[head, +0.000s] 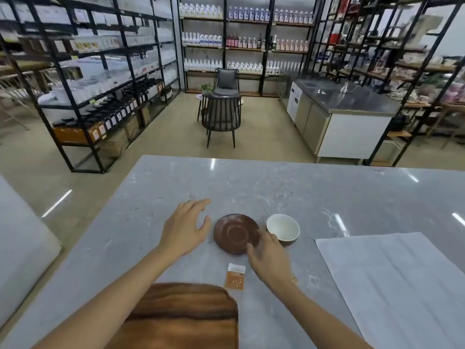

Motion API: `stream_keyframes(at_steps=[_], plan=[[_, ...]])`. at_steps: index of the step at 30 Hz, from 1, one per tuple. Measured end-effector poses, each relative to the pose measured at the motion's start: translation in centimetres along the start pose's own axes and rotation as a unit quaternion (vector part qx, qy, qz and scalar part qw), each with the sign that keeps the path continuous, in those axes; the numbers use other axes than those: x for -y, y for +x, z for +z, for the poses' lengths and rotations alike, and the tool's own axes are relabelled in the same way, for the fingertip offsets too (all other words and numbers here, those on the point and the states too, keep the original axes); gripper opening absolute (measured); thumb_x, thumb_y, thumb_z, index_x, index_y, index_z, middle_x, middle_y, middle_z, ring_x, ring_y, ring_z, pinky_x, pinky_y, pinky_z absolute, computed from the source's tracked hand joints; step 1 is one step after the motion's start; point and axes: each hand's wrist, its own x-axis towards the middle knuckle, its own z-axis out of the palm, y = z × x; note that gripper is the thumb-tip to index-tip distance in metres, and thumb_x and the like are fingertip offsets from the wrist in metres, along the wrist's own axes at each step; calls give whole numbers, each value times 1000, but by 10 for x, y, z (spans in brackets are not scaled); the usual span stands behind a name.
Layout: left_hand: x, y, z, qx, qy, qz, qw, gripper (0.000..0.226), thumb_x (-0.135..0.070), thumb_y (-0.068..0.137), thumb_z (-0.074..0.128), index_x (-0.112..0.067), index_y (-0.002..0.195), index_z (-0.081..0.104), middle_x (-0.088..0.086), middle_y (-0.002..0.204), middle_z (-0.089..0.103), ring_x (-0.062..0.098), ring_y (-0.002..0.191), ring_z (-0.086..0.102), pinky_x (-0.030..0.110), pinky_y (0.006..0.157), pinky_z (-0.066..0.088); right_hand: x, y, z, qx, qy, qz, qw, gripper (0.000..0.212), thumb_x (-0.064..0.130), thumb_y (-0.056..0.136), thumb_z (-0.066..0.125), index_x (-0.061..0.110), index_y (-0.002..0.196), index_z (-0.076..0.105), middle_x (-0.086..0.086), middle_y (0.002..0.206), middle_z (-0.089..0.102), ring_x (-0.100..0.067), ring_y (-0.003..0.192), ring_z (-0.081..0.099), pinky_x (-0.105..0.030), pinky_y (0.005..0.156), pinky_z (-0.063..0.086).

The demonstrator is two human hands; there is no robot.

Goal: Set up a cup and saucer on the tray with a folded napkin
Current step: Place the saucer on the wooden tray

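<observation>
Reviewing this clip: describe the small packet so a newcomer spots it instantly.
On the grey marble counter, look between the wooden tray at the near edge and the brown saucer. The packet lies flat there, the only orange-and-white rectangle.

Place: a shop or showroom with a drinks counter.
Beyond the left hand (185, 229): black metal shelving (100, 79) stocked with rows of bottles (201, 39).
Beyond the right hand (270, 259): stainless counter (352, 96), dark chairs (222, 117).

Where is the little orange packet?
The orange packet lies flat on the grey counter, between the brown saucer and the wooden tray.
</observation>
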Motion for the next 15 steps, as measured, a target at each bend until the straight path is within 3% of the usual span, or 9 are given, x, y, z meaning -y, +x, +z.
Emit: stream_keyframes(at_steps=[3,6,11,15], plan=[[11,5,23,42,-61,-43,996,42,-31,95,61,-31,136,57,-10,112,63,16,104,60,37,88,54,-8,3,12,20,12,41,999,53,45,97,56,15,140,50,-5,130,61,-25,117,61,-38,89,51],[23,9,48,91,-113,-92,985,42,-26,94,63,-29,136,58,-8,112,61,11,95,60,26,85,47,-12,7,23,43,33,65,996,54,43,97,56,12,140,49,-6,130,63,-23,119,59,-34,91,48],[38,16,81,146,-155,-116,970,47,-24,95,66,-25,141,55,1,130,56,15,106,60,31,97,50,-13,18,38,42,34,65,996,60,39,99,55,11,149,40,-9,138,57,-26,120,58,-35,93,49],[45,21,99,178,-170,-127,961,56,-20,92,71,-20,145,52,4,128,62,16,98,67,31,95,53,-18,22,47,34,71,82,994,61,32,98,60,10,151,39,-11,138,54,-22,123,53,-29,94,45]])
